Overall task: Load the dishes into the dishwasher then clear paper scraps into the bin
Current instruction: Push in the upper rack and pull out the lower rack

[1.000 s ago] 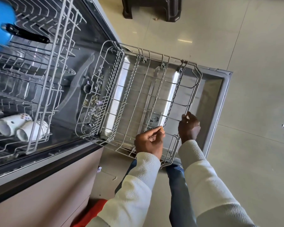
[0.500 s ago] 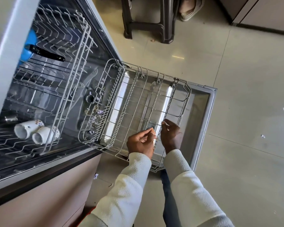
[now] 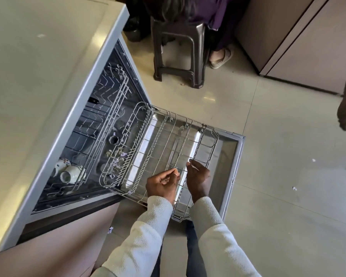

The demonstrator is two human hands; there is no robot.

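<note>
Dishwasher rack [image 3: 133, 148] lies lower centre; left hand [image 3: 162, 184] curls fingers inward, right hand [image 3: 198, 178] joins thumb to forefinger; pinching what, cannot tell.

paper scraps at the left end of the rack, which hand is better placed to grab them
Left, probably. The left hand is over the rack on the side nearer the paper scraps; the right hand is further right and would have to cross it.
</note>
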